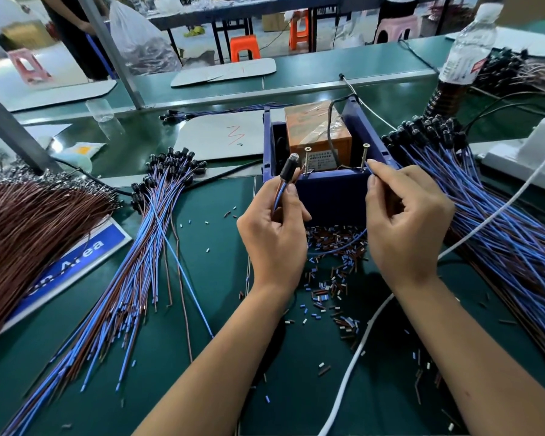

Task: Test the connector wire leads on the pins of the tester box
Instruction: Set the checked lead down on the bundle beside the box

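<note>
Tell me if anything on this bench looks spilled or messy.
Yes. Small cut bits of wire insulation lie scattered loose over the green mat in front of the tester box, between and under both forearms. They look like trimming debris.

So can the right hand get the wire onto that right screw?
Probably yes. The right hand pinches the wire end just beside the right screw, with nothing between them.

On the green surface [202,309], the blue tester box [331,190] sits at twelve o'clock with two upright screw pins [306,160]. The left hand [272,231] pinches a wire below its black connector [287,169]; the right hand [406,221] pinches the wire leads [370,171] beside the right pin. Wire bundles [132,262] lie at nine and three o'clock.
</note>
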The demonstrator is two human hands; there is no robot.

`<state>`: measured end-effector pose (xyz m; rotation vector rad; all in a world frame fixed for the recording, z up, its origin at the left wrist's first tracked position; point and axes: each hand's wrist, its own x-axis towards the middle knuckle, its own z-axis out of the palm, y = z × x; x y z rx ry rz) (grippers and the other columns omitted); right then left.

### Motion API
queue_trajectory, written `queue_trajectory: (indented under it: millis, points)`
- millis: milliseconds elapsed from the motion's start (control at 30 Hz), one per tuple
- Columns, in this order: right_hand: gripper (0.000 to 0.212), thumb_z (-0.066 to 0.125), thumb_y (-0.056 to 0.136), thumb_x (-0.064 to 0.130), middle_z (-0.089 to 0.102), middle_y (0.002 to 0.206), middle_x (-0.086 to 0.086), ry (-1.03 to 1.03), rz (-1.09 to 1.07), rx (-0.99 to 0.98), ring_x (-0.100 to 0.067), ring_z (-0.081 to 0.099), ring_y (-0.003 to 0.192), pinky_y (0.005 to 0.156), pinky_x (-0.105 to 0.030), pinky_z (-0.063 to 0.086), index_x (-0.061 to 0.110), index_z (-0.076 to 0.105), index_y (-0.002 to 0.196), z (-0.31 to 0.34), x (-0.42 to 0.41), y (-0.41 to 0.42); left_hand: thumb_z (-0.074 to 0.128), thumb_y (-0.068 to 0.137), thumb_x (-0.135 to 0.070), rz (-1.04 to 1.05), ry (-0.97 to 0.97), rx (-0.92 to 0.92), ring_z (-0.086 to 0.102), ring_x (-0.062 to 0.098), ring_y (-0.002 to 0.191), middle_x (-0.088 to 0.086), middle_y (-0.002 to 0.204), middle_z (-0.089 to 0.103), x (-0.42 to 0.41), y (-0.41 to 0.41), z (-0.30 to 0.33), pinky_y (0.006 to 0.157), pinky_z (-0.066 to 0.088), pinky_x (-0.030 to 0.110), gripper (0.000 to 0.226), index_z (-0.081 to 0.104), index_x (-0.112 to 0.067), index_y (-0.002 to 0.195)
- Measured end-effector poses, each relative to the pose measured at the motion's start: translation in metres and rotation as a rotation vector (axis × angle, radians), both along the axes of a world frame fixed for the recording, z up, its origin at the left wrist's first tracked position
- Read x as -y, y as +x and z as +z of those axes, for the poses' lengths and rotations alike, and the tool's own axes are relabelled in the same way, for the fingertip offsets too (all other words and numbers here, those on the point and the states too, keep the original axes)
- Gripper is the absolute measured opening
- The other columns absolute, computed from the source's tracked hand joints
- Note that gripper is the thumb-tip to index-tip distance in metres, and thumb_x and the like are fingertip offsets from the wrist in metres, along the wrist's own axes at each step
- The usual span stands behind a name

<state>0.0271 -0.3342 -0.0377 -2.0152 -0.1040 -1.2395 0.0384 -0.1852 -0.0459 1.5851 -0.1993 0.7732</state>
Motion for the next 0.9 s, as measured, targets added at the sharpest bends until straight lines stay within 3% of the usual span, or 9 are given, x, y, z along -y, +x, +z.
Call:
queue_trajectory:
  millis: [133, 267, 400, 900]
  points:
    - [0.021, 0.062, 0.103, 0.007, 0.064, 0.081, -0.006, 0.003, -0.004, 0.006, -0.018, 0.056, 0.066, 0.060, -0.021, 0.042, 0.001, 0.077, 0.116, -0.0010, -0.0003, -0.0002, 0.054, 0.103, -0.019, 0.007, -0.011, 0.008, 0.054, 0.022, 0.055, 0.003, 0.059, 0.058, -0.0008, -0.0013, 0.0018, 0.058, 0.047, 0.027, 0.020, 0.070, -0.026, 0.094]
    - [0.020, 0.062, 0.103, 0.006, 0.063, 0.079, -0.007, -0.004, -0.014, 0.013, -0.017, 0.053, 0.065, 0.060, -0.020, 0.040, 0.000, 0.077, 0.114, -0.0008, 0.0010, -0.0001, 0.054, 0.101, -0.019, 0.028, -0.047, -0.011, 0.049, 0.031, 0.053, 0.012, 0.058, 0.051, -0.0027, 0.0004, -0.0015, 0.051, 0.043, 0.038, 0.022, 0.067, -0.007, 0.089]
    - [0.020, 0.061, 0.103, 0.006, 0.061, 0.076, -0.005, -0.020, -0.021, 0.024, -0.015, 0.048, 0.062, 0.063, -0.012, 0.032, -0.001, 0.078, 0.113, 0.0003, 0.0015, -0.0004, 0.054, 0.099, -0.025, 0.025, -0.064, -0.029, 0.046, 0.040, 0.056, 0.020, 0.063, 0.050, -0.0035, 0.0019, -0.0028, 0.052, 0.043, 0.051, 0.023, 0.065, -0.008, 0.088]
    - [0.020, 0.062, 0.103, 0.003, 0.062, 0.081, -0.005, -0.030, -0.009, 0.034, -0.018, 0.053, 0.062, 0.057, -0.019, 0.037, -0.002, 0.076, 0.116, -0.0011, 0.0012, -0.0005, 0.054, 0.098, -0.027, 0.010, -0.036, -0.064, 0.046, 0.039, 0.059, 0.010, 0.062, 0.049, -0.0037, -0.0001, -0.0021, 0.054, 0.044, 0.052, 0.024, 0.069, -0.010, 0.091]
